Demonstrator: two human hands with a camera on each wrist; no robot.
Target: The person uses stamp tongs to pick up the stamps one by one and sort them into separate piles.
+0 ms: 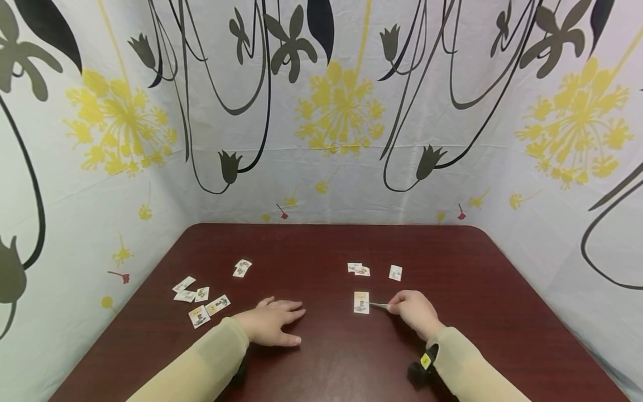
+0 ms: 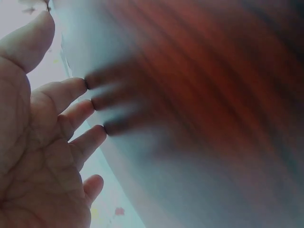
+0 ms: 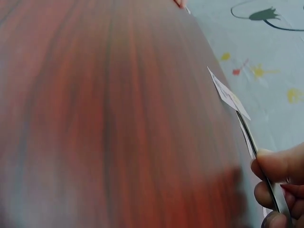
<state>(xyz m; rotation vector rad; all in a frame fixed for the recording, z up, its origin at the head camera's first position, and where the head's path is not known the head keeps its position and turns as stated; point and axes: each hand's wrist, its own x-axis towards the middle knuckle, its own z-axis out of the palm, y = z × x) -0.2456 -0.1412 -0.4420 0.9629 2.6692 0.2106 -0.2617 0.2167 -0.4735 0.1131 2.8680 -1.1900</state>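
Observation:
My right hand (image 1: 416,314) pinches a thin pair of metal tweezers (image 1: 379,305) between thumb and fingers. The tweezers' tips meet the right edge of a small printed paper card (image 1: 361,302). In the right wrist view that card (image 3: 228,96) appears tilted at the end of the tweezers (image 3: 246,135); whether it touches the table cannot be told. With fingers spread and palm down, my left hand (image 1: 271,322) is at the dark red table and holds nothing. Its fingertips (image 2: 97,133) are at the table surface in the left wrist view.
Several small cards (image 1: 199,316) lie in a loose group at the left of the table (image 1: 311,368). Two overlapping cards (image 1: 242,268) lie farther back. Beyond the right hand are another overlapping pair (image 1: 361,271) and a single card (image 1: 395,273). Patterned cloth (image 1: 331,190) surrounds the table.

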